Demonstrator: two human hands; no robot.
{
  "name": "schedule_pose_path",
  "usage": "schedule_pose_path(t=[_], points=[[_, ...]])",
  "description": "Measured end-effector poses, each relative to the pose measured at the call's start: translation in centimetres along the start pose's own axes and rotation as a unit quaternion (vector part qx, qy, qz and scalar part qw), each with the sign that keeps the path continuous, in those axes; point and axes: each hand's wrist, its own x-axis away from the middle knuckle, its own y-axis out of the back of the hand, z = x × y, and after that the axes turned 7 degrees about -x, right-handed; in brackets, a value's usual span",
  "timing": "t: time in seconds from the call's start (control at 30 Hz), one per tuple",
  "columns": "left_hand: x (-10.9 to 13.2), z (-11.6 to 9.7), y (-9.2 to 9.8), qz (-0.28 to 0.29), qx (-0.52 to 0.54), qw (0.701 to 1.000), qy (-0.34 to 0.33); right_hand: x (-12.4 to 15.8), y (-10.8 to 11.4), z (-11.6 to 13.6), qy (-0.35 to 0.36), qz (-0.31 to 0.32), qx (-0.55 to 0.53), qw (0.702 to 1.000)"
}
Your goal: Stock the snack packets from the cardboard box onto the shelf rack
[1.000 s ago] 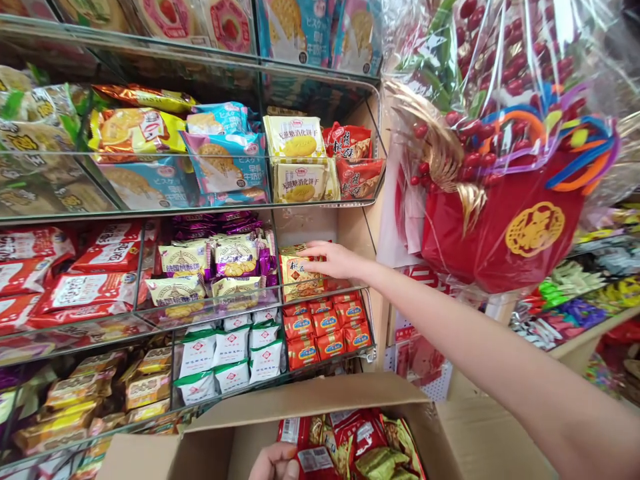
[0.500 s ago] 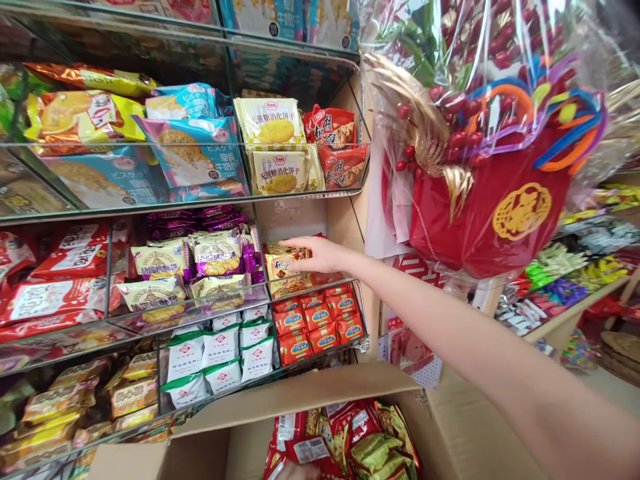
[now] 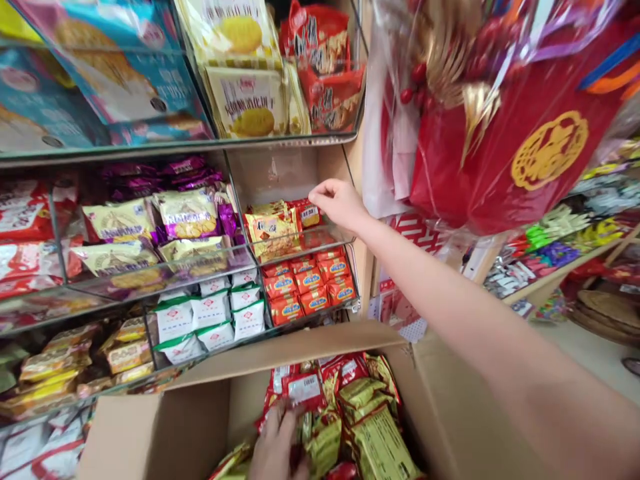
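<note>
Snack packet (image 3: 273,227) above box (image 3: 310,347): right hand (image 3: 340,203) lifted off, loosely clenched, empty; left hand (image 3: 277,443) deeper in box, grip unclear.

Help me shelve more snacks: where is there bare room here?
Free: the upper half of the shelf bay by the right hand, above the yellow packets. Crowded: the purple packets left of it, the orange packets beneath, the box.

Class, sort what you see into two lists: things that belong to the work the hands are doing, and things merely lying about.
In the job: right hand at the yellow-red packets on the shelf; left hand on the boxed packets; cardboard box.
Lying about: red gift basket; white packets; purple packets; blue biscuit packs.
</note>
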Motion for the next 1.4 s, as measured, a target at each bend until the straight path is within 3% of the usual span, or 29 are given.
schedule_pose_path(t=[0.1,0.37,0.53,0.63,0.7,0.77,0.8,0.87,0.97,1.13,1.27,1.4], points=[[-1.2,0.9,0.3,-0.007,0.017,0.999,-0.044,-0.1,0.0,0.0,0.012,-0.002,0.01,1.0],[-5.5,1.9,1.0,-0.034,0.024,0.997,-0.07,0.4,0.0,0.5,0.032,0.028,0.055,0.998],[-5.8,1.7,2.1,-0.072,0.068,0.992,-0.081,-0.1,-0.1,0.4,0.024,0.03,0.084,0.996],[-5.1,1.1,3.6,-0.116,0.111,0.986,-0.053,0.4,-0.1,1.3,0.043,0.029,0.087,0.995],[-4.4,0.4,4.7,-0.146,0.15,0.978,-0.018,2.7,-0.3,2.6,0.089,0.003,0.056,0.994],[-3.5,-0.8,5.9,-0.17,0.197,0.965,0.014,6.9,-0.6,4.3,0.112,0.004,0.003,0.994],[-3.1,-1.5,6.5,-0.177,0.223,0.958,0.025,9.5,-0.8,5.0,0.09,0.042,-0.022,0.995],[-2.4,-3.3,7.5,-0.191,0.271,0.942,0.042,14.8,-1.1,5.9,-0.027,0.152,-0.048,0.987],[-2.1,-6.2,8.6,-0.223,0.323,0.918,0.059,20.2,-1.3,6.1,-0.158,0.188,-0.047,0.968],[-2.7,-9.5,8.9,-0.29,0.363,0.882,0.08,21.2,-1.3,5.6,-0.116,0.087,0.008,0.989],[-3.3,-9.6,9.2,-0.332,0.311,0.887,0.079,21.0,-1.4,5.4,-0.058,0.023,0.057,0.996],[-3.5,-9.4,10.6,-0.359,0.247,0.897,0.066,21.2,-1.4,5.9,-0.01,-0.012,0.039,0.999]])
